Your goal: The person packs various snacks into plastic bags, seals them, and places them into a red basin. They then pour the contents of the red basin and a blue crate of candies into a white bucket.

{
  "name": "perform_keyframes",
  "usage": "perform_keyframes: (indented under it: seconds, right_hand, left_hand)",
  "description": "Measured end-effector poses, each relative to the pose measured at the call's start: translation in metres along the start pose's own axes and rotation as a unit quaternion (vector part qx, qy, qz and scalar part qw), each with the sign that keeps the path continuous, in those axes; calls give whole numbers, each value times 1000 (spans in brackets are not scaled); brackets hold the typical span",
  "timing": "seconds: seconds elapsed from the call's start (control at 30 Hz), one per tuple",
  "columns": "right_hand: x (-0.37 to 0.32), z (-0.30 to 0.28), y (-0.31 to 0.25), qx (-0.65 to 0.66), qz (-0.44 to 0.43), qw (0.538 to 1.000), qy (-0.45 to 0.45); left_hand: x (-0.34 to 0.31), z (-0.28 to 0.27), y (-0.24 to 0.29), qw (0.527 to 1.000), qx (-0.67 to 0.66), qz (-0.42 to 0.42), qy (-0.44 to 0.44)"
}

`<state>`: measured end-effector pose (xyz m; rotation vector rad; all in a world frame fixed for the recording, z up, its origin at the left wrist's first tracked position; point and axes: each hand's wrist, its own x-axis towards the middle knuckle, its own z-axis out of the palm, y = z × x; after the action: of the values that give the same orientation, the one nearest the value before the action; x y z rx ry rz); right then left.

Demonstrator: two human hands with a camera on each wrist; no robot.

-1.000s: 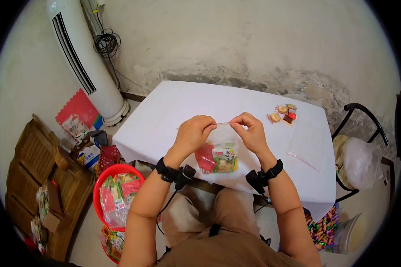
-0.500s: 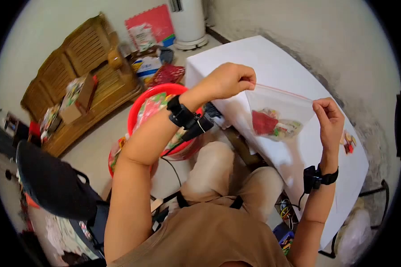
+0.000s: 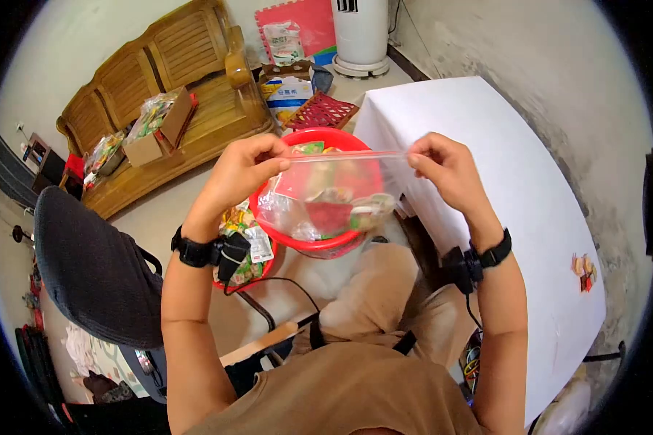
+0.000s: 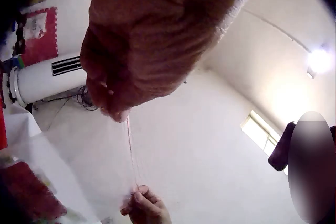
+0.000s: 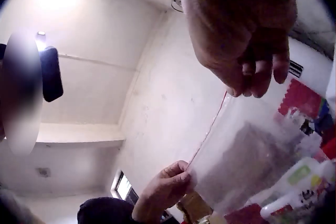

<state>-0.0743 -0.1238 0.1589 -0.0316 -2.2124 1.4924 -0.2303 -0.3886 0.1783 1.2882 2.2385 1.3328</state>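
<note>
A clear zip bag (image 3: 388, 177) with a red-striped closure is stretched between both hands, its lower part hanging over a red tub (image 3: 318, 134). Inside it show a red packet (image 3: 328, 216) and small wrapped snacks (image 3: 374, 208). My left hand (image 3: 250, 170) pinches the left end of the closure between thumb and fingers. At the other end, my right hand (image 3: 446, 170) pinches the top corner. Similar filled bags (image 3: 286, 206) lie in the tub below. From the right wrist view, the closure (image 5: 210, 129) runs as a straight line from hand to hand.
A white-covered table (image 3: 500, 196) stands on the right, bearing a few wrapped snacks (image 3: 584, 272). Under the left forearm is a second red container (image 3: 268, 270) of packets. A dark chair back (image 3: 94, 268) and a wooden bench (image 3: 174, 54) with boxed packets (image 3: 156, 127) stand left.
Both hands have carried the bag from over the table leftward to above the red tub. They are wider apart than a second ago, and the head view has turned left.
</note>
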Motion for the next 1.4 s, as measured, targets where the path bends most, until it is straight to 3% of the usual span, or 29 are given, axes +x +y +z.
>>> perform_keyframes:
  seconds: [0.1,0.2,0.27,0.3,0.33,0.4,0.5,0.63,0.7,0.87,0.97,1.03,1.13,1.17,1.23,1.3,1.33,1.4]
  right_hand:
    - [47,31,19,-16,29,998,-61]
    - [96,79,72,-7,86,994,-65]
    - [123,112,115,-14,129,990,-48]
    - [131,124,140,-18,160,986,-37]
    - [135,135,167,-13,99,995,-23]
    - [146,150,197,-132,93,987,3]
    - [154,149,200,-98,149,984,-13]
    - [157,159,219,-11,170,985,-27]
    - [154,169,225,51,164,982,-84]
    - [149,195,225,61,155,980,-107]
    - [146,212,233,-12,52,995,-89]
    - [138,197,207,-48,65,994,-80]
    - [120,166,185,-56,57,996,-32]
    - [120,161,210,-86,36,996,-13]
    - [103,129,194,-120,31,992,-3]
    - [89,104,226,-172,86,981,4]
    - [76,90,207,-176,115,978,-1]
    - [60,74,231,-206,136,969,-12]
  left_hand:
    - [4,-24,-38,998,-51,-41,21]
    - [24,-34,-88,994,-40,-95,47]
    - [46,-31,-137,981,-7,-175,78]
    - [57,-23,-175,981,-12,-176,85]
    - [68,-18,-214,979,-18,-178,93]
    - [82,-4,-252,978,9,-183,99]
    - [97,12,-289,973,-11,-191,131]
    - [93,18,-315,966,-24,-222,129]
    - [76,13,-322,965,-70,-196,160]
    - [26,-6,-324,951,-90,-221,194]
    - [5,3,-361,942,-30,-246,225]
    - [-1,12,-356,936,84,-237,247]
    - [1,28,-309,902,94,-282,312]
    - [0,32,-306,903,93,-280,313]
    - [-8,38,-305,882,164,-268,351]
    - [-23,44,-310,886,147,-246,366]
    - [-36,48,-319,888,132,-221,380]
    - [-62,52,-346,892,83,-238,374]
